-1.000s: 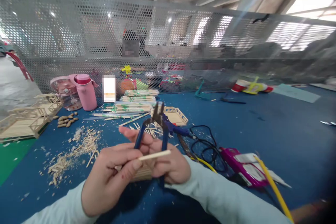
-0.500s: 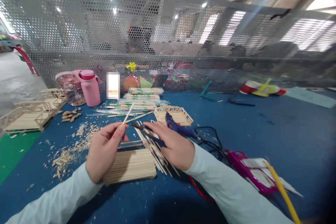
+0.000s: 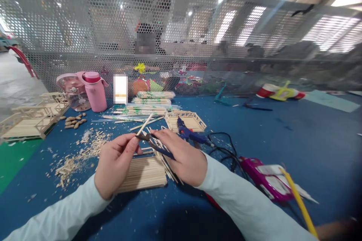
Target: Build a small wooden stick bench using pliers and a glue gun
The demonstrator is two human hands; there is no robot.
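My left hand [image 3: 115,163] pinches a thin wooden stick [image 3: 144,124] that points up and away. My right hand [image 3: 183,158] grips blue-handled cutting pliers [image 3: 154,145], whose dark jaws meet the stick close to my left fingertips. Beneath both hands a flat panel of glued wooden sticks [image 3: 143,175] lies on the blue table [image 3: 283,135], with loose sticks [image 3: 166,165] fanned out beside it.
Wood offcuts [image 3: 82,154] litter the left. Finished stick frames [image 3: 31,120], a pink bottle [image 3: 94,90], stick bundles [image 3: 149,103], a small stick tray [image 3: 186,120], a blue glue gun [image 3: 189,135] with black cable, a magenta tool [image 3: 266,180] and a yellow rod [image 3: 299,205] surround me. A mesh screen [image 3: 181,45] runs behind.
The hands came down from chest height to the table. The pliers, held upright a second ago, now lie low with the jaws at the stick, which my left hand turned upward.
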